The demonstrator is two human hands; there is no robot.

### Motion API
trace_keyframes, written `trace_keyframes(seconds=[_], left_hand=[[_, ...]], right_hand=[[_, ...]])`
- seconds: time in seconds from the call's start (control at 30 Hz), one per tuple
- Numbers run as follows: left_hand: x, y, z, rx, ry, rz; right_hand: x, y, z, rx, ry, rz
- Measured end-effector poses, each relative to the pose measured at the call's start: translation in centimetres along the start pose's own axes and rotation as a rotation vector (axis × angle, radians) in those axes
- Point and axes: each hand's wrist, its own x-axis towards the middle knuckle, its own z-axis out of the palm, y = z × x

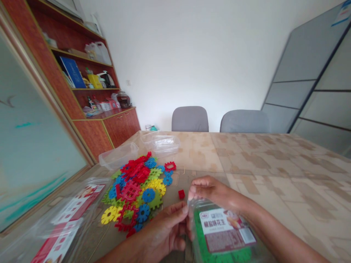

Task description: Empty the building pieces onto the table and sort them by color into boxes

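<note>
Clear box point(223, 233), label on top, green pieces point(201, 233) showing through it; it sits at the near side of the bench point(246, 157) and serves as your landmark. Far left of the box: clear containers with red-and-white labels point(75, 215). Left of and beyond the box: an open clear tray point(119, 155), then a loose pile of toothed and flower-shaped pieces point(144, 179). Farther beyond the box, slightly left: a second clear tray point(166, 146). Just off the box's far-left corner: a red cube point(181, 194).

Your left hand point(171, 230) pinches the box's left edge; your right hand point(204, 188) grips its far-left corner, forearm passing over the far side. The step looks like working the rim at that corner; cannot tell whether the lid is fully seated.

Method: brace the wall with your left hand, work the corner with your right thumb, then follow the rim in short steps. The thin plastic probably flexes, so squeeze lightly, hold the box level and watch the opposite corner for lift.
</note>
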Motion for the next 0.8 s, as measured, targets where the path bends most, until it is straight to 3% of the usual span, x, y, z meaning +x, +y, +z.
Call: trace_keyframes(seconds=[0.17,0.33,0.6,0.7,0.8], left_hand=[[-0.2,0.2,0.5,0.027,0.008,0.04],[-0.1,-0.1,0.6,0.172,-0.025,0.165],[0.0,-2.8,-1.3,0.52,0.065,0.392],[1.4,-2.2,-1.1,0.428,0.091,0.464],[4.1,-1.2,0.1,0.229,0.075,0.32]], right_hand=[[0.2,0.4,0.7,-0.114,0.011,-0.042],[0.5,0.8,0.9,-0.24,0.138,-0.112],[0.7,1.5,0.4,-0.325,0.26,-0.172],[0.8,1.6,0.4,-0.367,0.291,-0.189],[0.8,1.5,0.6,-0.481,0.314,-0.199]])
